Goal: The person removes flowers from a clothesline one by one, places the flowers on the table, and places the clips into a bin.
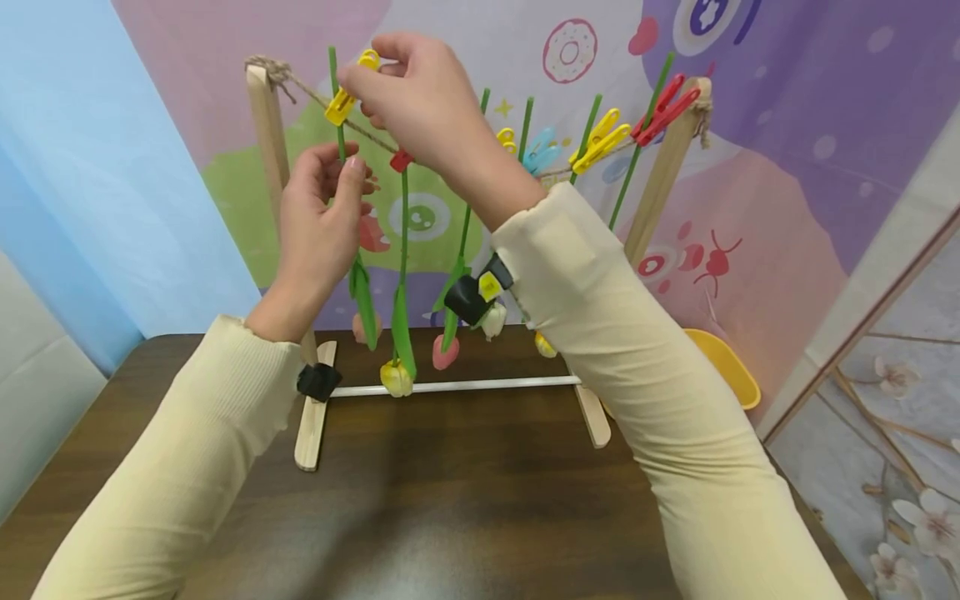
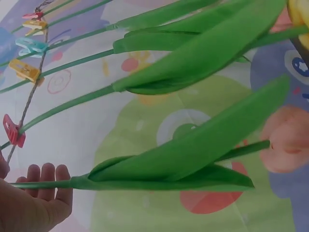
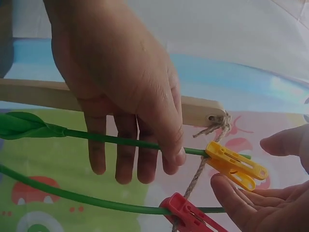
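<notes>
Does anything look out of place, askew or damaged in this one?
Nothing looks spilled or visibly damaged. The one oddity is the flowers hanging blooms-down from the rope; clips hold several stems alike, so it looks deliberate.

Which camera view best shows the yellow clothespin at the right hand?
Right wrist: the yellow clothespin appears large and nearly whole. In the head view, the right hand partly covers it; the left wrist view misses it.

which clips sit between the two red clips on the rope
A yellow clip, a light-blue clip and another yellow clip; the left wrist view shows all three.
</notes>
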Demonstrator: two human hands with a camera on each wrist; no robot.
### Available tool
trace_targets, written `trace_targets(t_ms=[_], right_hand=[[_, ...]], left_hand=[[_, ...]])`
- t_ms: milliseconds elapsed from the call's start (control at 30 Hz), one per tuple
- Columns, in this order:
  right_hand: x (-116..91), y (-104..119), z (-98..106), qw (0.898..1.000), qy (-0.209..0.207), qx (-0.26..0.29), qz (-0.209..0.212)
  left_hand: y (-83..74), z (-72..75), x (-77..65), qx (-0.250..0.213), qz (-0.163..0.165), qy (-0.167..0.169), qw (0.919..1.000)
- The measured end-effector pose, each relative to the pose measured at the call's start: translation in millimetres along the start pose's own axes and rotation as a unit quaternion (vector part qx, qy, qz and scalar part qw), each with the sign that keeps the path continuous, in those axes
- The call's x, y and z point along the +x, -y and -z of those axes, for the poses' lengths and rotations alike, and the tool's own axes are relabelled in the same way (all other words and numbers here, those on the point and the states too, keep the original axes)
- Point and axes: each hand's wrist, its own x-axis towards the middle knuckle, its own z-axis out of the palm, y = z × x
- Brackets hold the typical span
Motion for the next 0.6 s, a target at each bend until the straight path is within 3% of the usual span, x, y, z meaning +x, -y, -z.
trace_targets(t_ms=[400,600], right_hand=[[3.3,0.1,-0.4,1.000,-0.014,0.019,0.006],[3.8,-0.3,-0.9,1.000,-0.014,0.024,0.009]], left_hand=[[-3.9,-3.2,2.3,-0.046,0.020,-0.001,0.9987],[-4.7,-3.1,3.8,-0.050,0.012,0.006,0.9987]])
